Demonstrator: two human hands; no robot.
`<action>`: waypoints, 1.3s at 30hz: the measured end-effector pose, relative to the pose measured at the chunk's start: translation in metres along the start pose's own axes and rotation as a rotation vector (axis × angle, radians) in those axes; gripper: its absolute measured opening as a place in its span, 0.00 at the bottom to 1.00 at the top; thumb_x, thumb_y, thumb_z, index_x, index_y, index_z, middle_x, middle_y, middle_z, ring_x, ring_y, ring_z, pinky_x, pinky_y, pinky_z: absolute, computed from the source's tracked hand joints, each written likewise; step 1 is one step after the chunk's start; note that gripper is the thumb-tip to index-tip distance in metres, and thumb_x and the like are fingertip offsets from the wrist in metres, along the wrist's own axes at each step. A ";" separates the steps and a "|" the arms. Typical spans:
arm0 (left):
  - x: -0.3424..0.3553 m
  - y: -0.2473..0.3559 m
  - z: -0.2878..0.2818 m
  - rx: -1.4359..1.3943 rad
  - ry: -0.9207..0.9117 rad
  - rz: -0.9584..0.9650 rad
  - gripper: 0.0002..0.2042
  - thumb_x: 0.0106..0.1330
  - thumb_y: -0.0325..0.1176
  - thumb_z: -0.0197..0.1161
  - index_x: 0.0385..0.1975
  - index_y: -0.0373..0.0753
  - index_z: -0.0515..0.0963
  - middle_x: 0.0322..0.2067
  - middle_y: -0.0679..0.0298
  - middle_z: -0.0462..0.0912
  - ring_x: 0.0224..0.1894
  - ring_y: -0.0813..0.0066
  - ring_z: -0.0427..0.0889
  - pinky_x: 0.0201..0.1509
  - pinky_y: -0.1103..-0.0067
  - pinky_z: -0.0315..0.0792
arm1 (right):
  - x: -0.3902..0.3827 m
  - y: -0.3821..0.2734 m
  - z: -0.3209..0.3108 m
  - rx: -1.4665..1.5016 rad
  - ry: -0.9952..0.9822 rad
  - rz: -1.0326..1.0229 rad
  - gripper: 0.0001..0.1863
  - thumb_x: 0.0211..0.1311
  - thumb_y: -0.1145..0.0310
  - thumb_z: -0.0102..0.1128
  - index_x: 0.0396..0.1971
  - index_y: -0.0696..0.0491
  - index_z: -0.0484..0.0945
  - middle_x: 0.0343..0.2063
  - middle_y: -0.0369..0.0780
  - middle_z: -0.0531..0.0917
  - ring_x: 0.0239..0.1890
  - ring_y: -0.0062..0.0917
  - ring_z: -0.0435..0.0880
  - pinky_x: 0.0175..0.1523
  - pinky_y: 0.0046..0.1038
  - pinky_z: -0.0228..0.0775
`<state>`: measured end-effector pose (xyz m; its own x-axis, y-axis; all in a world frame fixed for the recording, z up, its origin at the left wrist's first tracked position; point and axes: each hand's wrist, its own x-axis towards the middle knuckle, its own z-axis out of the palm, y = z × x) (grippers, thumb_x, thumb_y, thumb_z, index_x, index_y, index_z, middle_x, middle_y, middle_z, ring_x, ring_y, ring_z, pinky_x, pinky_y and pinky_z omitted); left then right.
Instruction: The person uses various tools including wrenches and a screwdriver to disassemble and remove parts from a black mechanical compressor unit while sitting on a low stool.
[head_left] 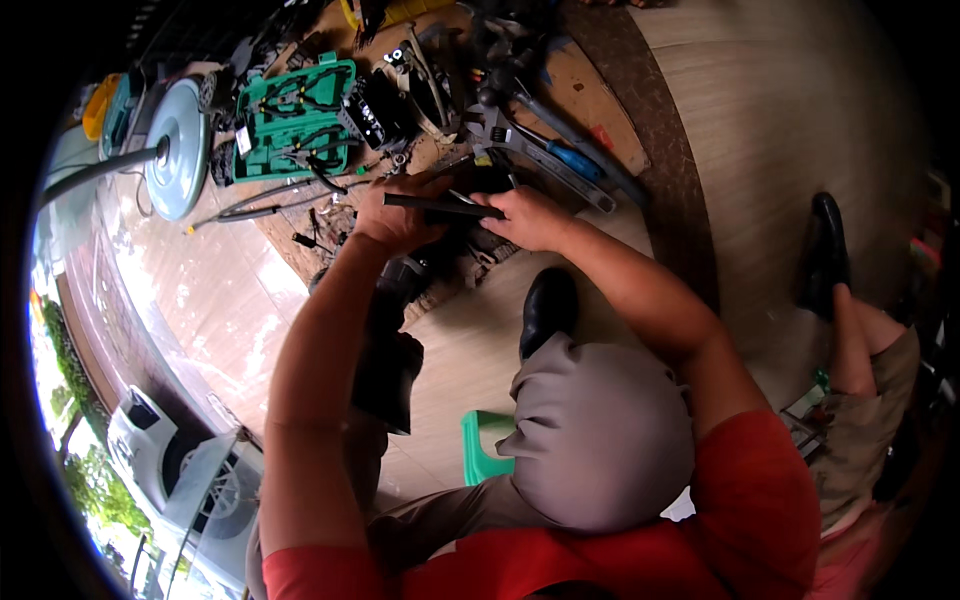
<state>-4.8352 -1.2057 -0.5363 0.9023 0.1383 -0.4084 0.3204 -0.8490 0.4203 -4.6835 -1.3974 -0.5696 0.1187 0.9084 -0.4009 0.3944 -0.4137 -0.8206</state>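
Observation:
Both of my hands are over cluttered tools and parts on a brown board. My right hand is closed on the right end of a dark, narrow bar. Slim metallic pieces show by its fingers, too small to name. My left hand lies under the bar's left end, its fingers curled on a dark part below; what they grip is hidden. Just beyond the hands are a large adjustable wrench and a blue-handled screwdriver. Beside them runs a long dark bar.
At the far left lie an open green tool case with pliers and a light-blue round base with a dark pole. A green stool stands near my knee. Another person's leg is at right. A car is outside.

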 end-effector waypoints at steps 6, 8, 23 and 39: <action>0.003 0.006 0.006 0.290 0.041 0.032 0.29 0.52 0.49 0.68 0.56 0.51 0.72 0.54 0.65 0.78 0.54 0.65 0.79 0.56 0.68 0.72 | -0.006 -0.002 0.019 0.085 0.087 0.036 0.21 0.60 0.62 0.65 0.54 0.50 0.80 0.28 0.51 0.83 0.33 0.45 0.85 0.38 0.40 0.76; -0.003 0.003 0.006 0.321 0.057 0.046 0.30 0.53 0.50 0.68 0.57 0.51 0.72 0.55 0.65 0.77 0.55 0.65 0.78 0.57 0.68 0.72 | -0.005 -0.025 0.023 -0.001 0.116 0.099 0.20 0.61 0.63 0.65 0.53 0.48 0.80 0.29 0.51 0.83 0.35 0.45 0.85 0.40 0.40 0.76; 0.012 0.021 0.005 0.246 -0.069 -0.229 0.21 0.65 0.57 0.58 0.47 0.50 0.82 0.39 0.58 0.86 0.43 0.59 0.85 0.46 0.66 0.77 | -0.001 0.021 0.035 0.144 0.195 0.123 0.17 0.60 0.62 0.67 0.48 0.52 0.81 0.26 0.50 0.83 0.31 0.44 0.83 0.36 0.38 0.74; 0.016 0.023 0.007 0.112 0.073 -0.322 0.18 0.68 0.54 0.55 0.41 0.48 0.84 0.38 0.60 0.87 0.43 0.60 0.86 0.45 0.65 0.77 | -0.100 -0.050 0.070 1.017 0.491 0.428 0.15 0.77 0.55 0.47 0.36 0.51 0.69 0.17 0.29 0.65 0.15 0.13 0.63 0.18 0.19 0.53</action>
<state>-4.8156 -1.2269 -0.5382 0.7794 0.4410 -0.4450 0.5622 -0.8058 0.1861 -4.7785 -1.4720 -0.5171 0.4850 0.5208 -0.7025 -0.6331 -0.3451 -0.6929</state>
